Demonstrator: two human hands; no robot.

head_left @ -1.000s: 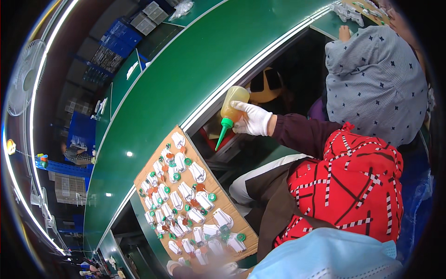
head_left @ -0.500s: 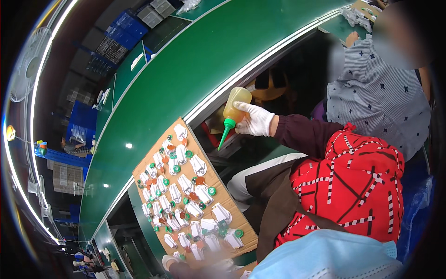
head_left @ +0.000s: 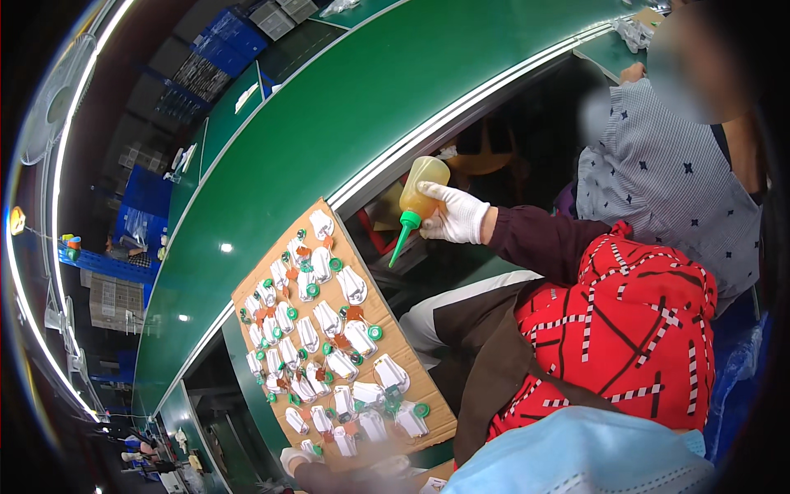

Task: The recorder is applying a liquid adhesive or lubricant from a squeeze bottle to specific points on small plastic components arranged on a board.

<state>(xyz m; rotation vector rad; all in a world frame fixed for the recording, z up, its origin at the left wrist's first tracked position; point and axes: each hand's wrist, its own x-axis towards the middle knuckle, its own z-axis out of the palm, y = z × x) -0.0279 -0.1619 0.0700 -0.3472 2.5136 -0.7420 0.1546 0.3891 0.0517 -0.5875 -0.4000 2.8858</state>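
Note:
My right hand (head_left: 455, 216), in a white glove, is closed around a translucent squeeze bottle (head_left: 426, 183) of yellowish liquid. Its long green nozzle (head_left: 401, 245) slants downward, just beyond the far right edge of a cardboard sheet (head_left: 428, 387). Rows of small white plastic parts (head_left: 351, 286) lie on that cardboard, with green round pieces (head_left: 375, 333) and orange-brown bits among them. At the lower left, my left hand (head_left: 292, 461), also gloved in white, is by the cardboard's near edge. Its fingers are too small and partly hidden to make out.
A long green conveyor belt (head_left: 271, 173) curves past beyond the cardboard. To my right sits a co-worker in a grey striped garment (head_left: 658, 181), one hand (head_left: 634, 72) at a green table. Blue crates (head_left: 222, 41) and a fan (head_left: 56, 107) stand across the belt.
The view has shifted slightly. My right hand keeps the bottle in nearly the same pose, and my left hand appears a little further left, still by the cardboard.

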